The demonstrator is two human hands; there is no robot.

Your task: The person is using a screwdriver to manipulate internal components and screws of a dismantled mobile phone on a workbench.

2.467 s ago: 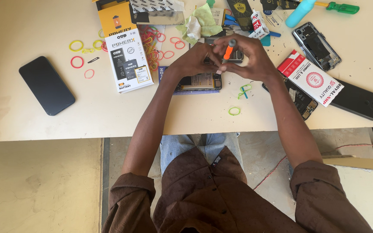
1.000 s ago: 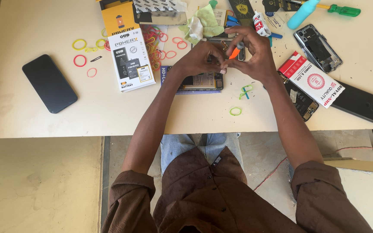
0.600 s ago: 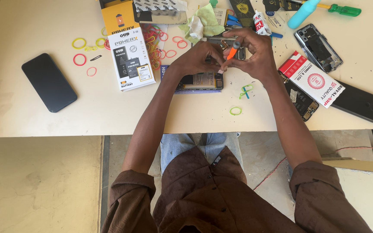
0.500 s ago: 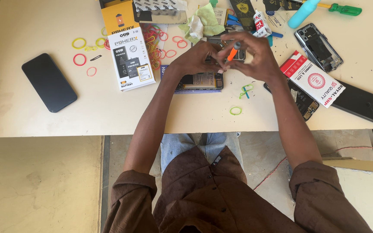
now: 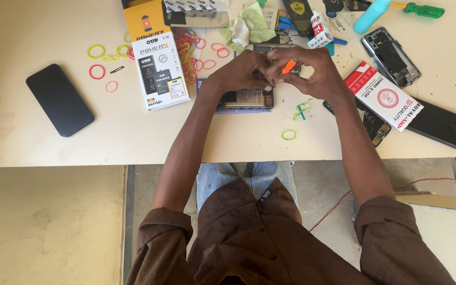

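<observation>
My left hand (image 5: 241,71) and my right hand (image 5: 312,74) meet over the middle of the cream table (image 5: 38,148). Between the fingertips they pinch a small grey part together with an orange-tipped tool (image 5: 289,66), which my right hand holds. What the left fingers grip is mostly hidden. Directly under my left hand lies an opened phone (image 5: 246,99) with its insides showing, resting on a blue mat.
A black phone (image 5: 59,99) lies at the left. A white and orange battery box (image 5: 157,66) sits beside several coloured rubber bands (image 5: 97,71). Right of my hands are a red and white packet (image 5: 386,95), a dark phone (image 5: 442,126), an open phone frame (image 5: 391,57), a green cloth (image 5: 249,29) and a green screwdriver (image 5: 423,9).
Both hands stay joined over the opened phone, shifting only slightly; the orange-tipped tool has turned a little between the fingers.
</observation>
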